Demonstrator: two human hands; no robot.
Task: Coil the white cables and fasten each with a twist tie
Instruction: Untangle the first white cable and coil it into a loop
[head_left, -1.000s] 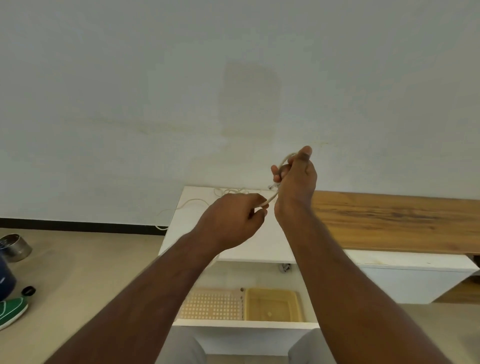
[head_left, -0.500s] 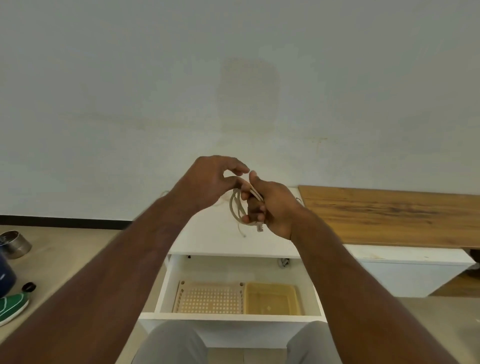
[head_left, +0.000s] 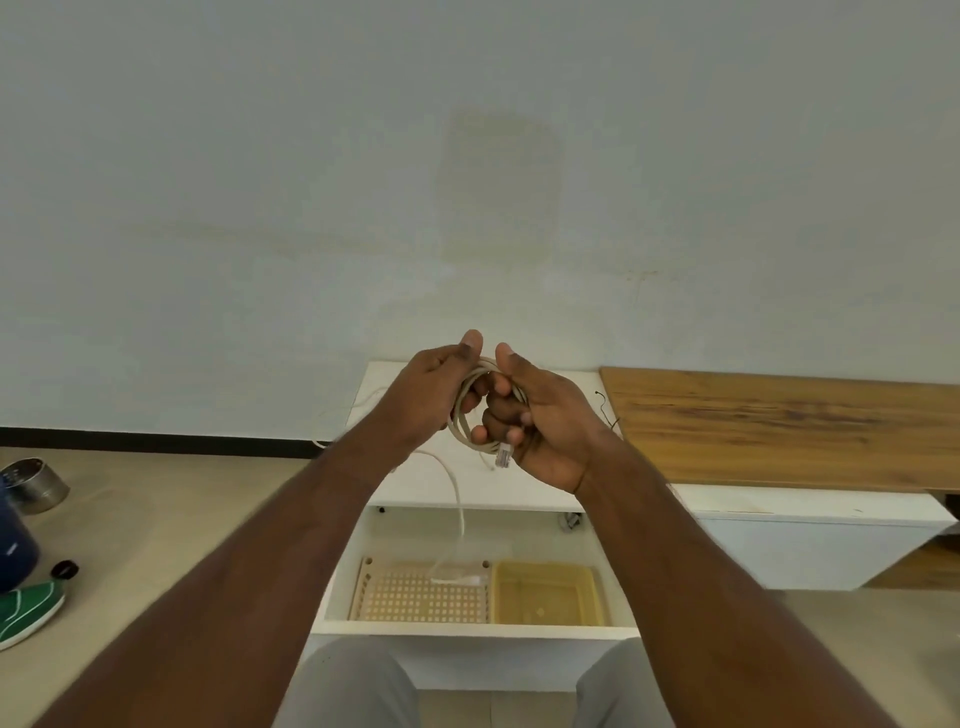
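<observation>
Cable work is carried out above a white bench (head_left: 415, 488), whose open drawer (head_left: 467, 629) below holds a perforated tray (head_left: 415, 603) and a yellow tray (head_left: 545, 597). A wooden top (head_left: 779, 426) adjoins it on the right. The left hand (head_left: 434, 387) and right hand (head_left: 540, 415) are raised together, each grip curled round the coiled white cable (head_left: 462, 421), which is held in the air between them. A clear plug (head_left: 504, 457) hangs beside the right palm, and a loose tail (head_left: 457, 499) trails down towards the drawer. The cable is judged light, limp yet springy, so the loops are best pinched where they cross. No twist tie can be made out with certainty.
</observation>
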